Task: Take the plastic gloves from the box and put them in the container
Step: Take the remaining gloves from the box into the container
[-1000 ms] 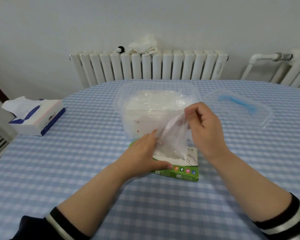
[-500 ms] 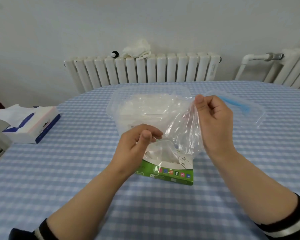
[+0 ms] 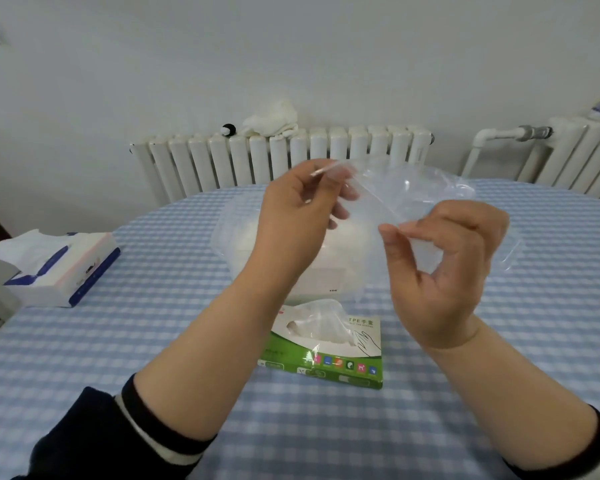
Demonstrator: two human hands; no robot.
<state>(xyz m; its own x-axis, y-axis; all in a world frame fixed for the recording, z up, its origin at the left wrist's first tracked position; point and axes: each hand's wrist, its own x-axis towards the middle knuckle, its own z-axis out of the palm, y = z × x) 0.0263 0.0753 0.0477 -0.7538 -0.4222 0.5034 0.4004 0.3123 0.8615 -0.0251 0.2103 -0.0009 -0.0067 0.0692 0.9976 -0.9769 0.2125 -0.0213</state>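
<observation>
Left hand (image 3: 291, 216) and right hand (image 3: 444, 261), each pinching an edge of one clear plastic glove (image 3: 395, 195), now raised to centre frame; half a second earlier it trailed just above the box (image 3: 326, 348) at lower centre. The glove is fully free and hangs over the container (image 3: 229, 237), ready, apparently, for lowering inside.

Views: I have one, the wide-angle head camera.
Position: it sits on the person's head, above the near edge of the table (image 3: 153, 341).
Facing: forward and slightly down, across to the radiator (image 3: 281, 157) and the wall behind it.
Nearness: close; the hands fill mid-frame, left hand (image 3: 291, 220), right hand (image 3: 440, 271).
Distortion: straight edges bow toward the frame's sides.
</observation>
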